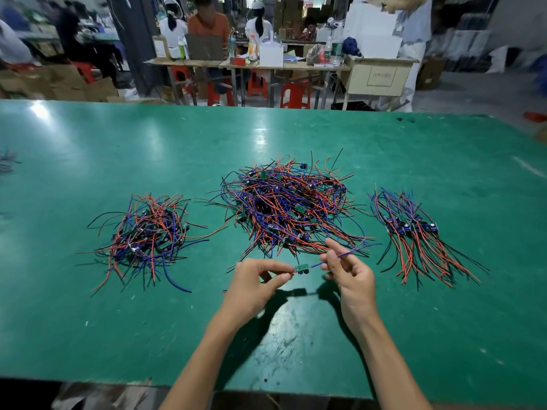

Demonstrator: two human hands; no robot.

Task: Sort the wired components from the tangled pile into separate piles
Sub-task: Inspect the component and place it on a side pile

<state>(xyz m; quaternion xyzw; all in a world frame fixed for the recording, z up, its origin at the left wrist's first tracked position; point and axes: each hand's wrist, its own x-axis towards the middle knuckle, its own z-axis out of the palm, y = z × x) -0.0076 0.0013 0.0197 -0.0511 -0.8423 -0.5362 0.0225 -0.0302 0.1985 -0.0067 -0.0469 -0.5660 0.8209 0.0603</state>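
While the tangled pile (pixel 288 207) of red, blue and black wires is sitting mid-table on the green table (pixel 88 321), a loose left pile (pixel 145 235) is lying well to its left. Just in front of the tangled pile, the left hand (pixel 251 287) is pinching one end of a small green circuit board (pixel 302 269), held above the table; the right hand (pixel 350 276) is pinching its blue wire (pixel 346 253). Right of the tangled pile, a combed right pile (pixel 414 232) is lying with its wires running parallel.

Beyond the green table (pixel 148 149), 3 seated people (pixel 208 23) face cluttered desks (pixel 245 65); red stools (pixel 296 96) stand beneath, cardboard boxes (pixel 56 84) at left.
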